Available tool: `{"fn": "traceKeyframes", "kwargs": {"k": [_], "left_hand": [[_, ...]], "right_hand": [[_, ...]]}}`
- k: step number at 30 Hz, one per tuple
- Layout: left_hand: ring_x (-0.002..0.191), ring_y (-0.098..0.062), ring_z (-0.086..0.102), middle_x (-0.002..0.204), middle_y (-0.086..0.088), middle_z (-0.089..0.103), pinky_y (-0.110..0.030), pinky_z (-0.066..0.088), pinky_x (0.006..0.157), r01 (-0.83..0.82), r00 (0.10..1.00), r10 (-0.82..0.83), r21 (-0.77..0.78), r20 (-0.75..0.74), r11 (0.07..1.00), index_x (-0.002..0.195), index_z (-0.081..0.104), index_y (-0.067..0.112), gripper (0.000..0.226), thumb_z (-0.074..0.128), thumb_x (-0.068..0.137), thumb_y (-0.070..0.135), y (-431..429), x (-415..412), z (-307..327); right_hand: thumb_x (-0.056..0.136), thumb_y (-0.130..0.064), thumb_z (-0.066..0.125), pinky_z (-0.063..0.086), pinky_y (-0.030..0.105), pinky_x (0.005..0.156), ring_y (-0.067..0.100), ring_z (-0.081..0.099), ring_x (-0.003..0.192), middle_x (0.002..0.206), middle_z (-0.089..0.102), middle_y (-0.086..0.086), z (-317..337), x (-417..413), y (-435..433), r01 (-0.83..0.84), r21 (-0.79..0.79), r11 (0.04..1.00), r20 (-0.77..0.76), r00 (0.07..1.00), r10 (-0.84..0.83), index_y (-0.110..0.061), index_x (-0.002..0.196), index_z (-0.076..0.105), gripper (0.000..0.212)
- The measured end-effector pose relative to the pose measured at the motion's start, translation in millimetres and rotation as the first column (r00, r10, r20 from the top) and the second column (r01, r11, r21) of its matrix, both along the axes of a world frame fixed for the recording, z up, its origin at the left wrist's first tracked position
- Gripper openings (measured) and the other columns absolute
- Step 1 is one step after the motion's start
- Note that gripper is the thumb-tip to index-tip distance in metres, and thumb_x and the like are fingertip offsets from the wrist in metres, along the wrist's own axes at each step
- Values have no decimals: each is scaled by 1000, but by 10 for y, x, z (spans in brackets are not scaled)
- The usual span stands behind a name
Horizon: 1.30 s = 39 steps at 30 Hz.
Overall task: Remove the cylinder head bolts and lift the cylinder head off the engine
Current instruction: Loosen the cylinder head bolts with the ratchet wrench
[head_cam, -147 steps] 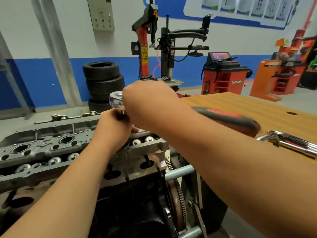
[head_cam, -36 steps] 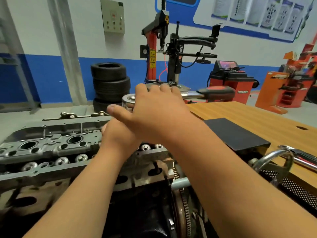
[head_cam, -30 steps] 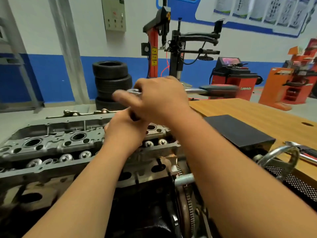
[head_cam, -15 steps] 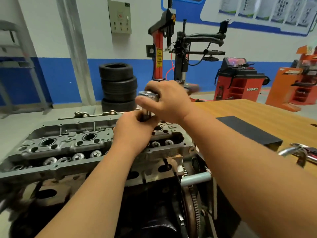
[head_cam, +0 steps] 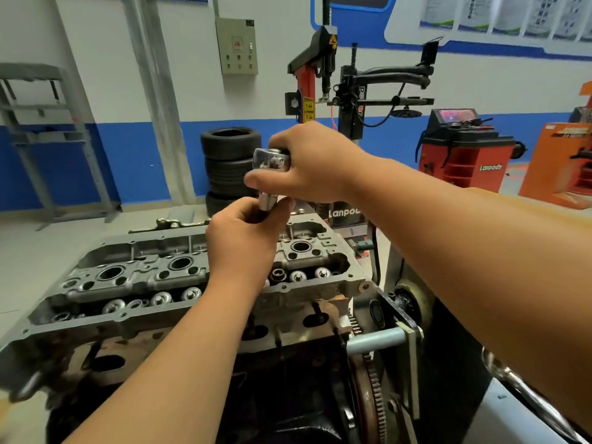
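The right hand (head_cam: 314, 168) is clenched round the chrome ratchet (head_cam: 270, 160), thumb lying across its near side; the handle is hidden behind the palm. Just below it the left hand (head_cam: 243, 241) grasps the socket (head_cam: 267, 200) that hangs from the ratchet, fingers and thumb curled about the shaft.

The tool's long axis stands nearly upright, running from the right hand down through the left toward the head (head_cam: 137, 277). The head sits bolted on the block (head_cam: 288, 395), stretching left and right under both hands, its right end by the flywheel (head_cam: 368, 395). The left hand is the nearer to the head and covers the spot where the socket would meet a bolt, so I cannot tell whether the socket is seated or raised clear.

Judging by this, the next move turns on that vertical line: the socket must go straight down or come straight up, with the left hand steering the lower end and the right hand holding the top.

The head's near trough holds a row of round valve caps (head_cam: 190, 293). The large bores (head_cam: 110, 273) along its middle look dark and hollow.
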State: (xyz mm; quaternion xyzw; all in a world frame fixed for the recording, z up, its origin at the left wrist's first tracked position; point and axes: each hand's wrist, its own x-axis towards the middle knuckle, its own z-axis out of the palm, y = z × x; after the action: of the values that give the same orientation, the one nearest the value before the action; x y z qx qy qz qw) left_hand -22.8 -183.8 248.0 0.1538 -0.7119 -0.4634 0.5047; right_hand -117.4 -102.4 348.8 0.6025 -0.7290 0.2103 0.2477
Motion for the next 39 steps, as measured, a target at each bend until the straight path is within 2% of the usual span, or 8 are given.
{"fn": "traceKeyframes", "kwargs": {"k": [3, 5, 8, 11, 23, 30, 35, 39], "left_hand": [[53, -1, 44, 54, 16, 55, -11, 34, 48, 104, 984, -108, 37, 140, 994, 66, 63, 25, 27, 70, 78, 48, -30, -15, -11], [79, -2, 57, 86, 19, 63, -18, 40, 63, 136, 921, -126, -3, 370, 991, 91, 64, 33, 24, 69, 78, 52, -82, -53, -3], [99, -7, 53, 121, 12, 55, -25, 40, 74, 139, 806, -4, -182, 591, 973, 125, 54, 38, 40, 62, 86, 45, -213, -147, 82], [109, -14, 54, 132, 5, 56, -29, 43, 85, 141, 729, 96, -286, 678, 948, 131, 54, 31, 39, 52, 92, 28, -285, -304, 192], [85, -8, 59, 88, 12, 64, -25, 45, 68, 265, 730, -34, -237, 683, 935, 91, 67, 33, 21, 51, 88, 20, -190, -832, 66], [85, -19, 61, 88, 2, 70, -36, 51, 78, 289, 706, 2, -291, 708, 912, 91, 70, 26, 27, 52, 91, 46, -156, -795, 82], [61, -19, 46, 66, -2, 56, -30, 33, 51, 253, 682, 51, -300, 730, 920, 61, 49, 24, 30, 50, 90, 28, -169, -796, 120], [64, -18, 47, 72, -4, 57, -31, 35, 54, 259, 668, 44, -288, 742, 922, 68, 49, 22, 24, 47, 91, 27, -189, -794, 118]], "right_hand": [[70, -79, 40, 22, 24, 43, 5, 41, 46, 51, 47, -8, -12, -1, -7, 171, 18, 985, -263, 951, -160, -23, 61, 51, 58], [71, -80, 41, 21, 24, 43, 8, 41, 46, 51, 45, -8, -79, -112, 19, 280, 14, 960, -338, 905, -259, -23, 59, 46, 58], [75, -76, 44, 24, 24, 44, 8, 41, 48, 57, 45, -9, -95, -386, 69, 397, -4, 918, -245, 889, -386, -25, 69, 44, 51], [79, -73, 41, 30, 26, 47, 13, 48, 55, 64, 52, -5, -96, -660, 78, 518, 40, 855, -74, 855, -514, -21, 76, 53, 53], [84, -62, 46, 25, 24, 44, 14, 44, 53, 62, 48, -2, -187, -733, -35, 590, 205, 781, -249, 803, -542, -23, 64, 39, 44], [92, -36, 52, 26, 30, 45, 22, 44, 58, 69, 47, 3, -125, -456, -246, 700, 324, 637, -285, 714, -640, -17, 66, 39, 34], [89, -23, 52, 32, 29, 47, 20, 45, 57, 67, 49, 3, -183, -305, -328, 745, 316, 587, -344, 667, -661, -15, 66, 42, 27], [85, -18, 54, 33, 30, 46, 21, 47, 57, 67, 50, 2, -187, -285, -392, 742, 344, 575, -358, 670, -651, -14, 67, 43, 22]]}}
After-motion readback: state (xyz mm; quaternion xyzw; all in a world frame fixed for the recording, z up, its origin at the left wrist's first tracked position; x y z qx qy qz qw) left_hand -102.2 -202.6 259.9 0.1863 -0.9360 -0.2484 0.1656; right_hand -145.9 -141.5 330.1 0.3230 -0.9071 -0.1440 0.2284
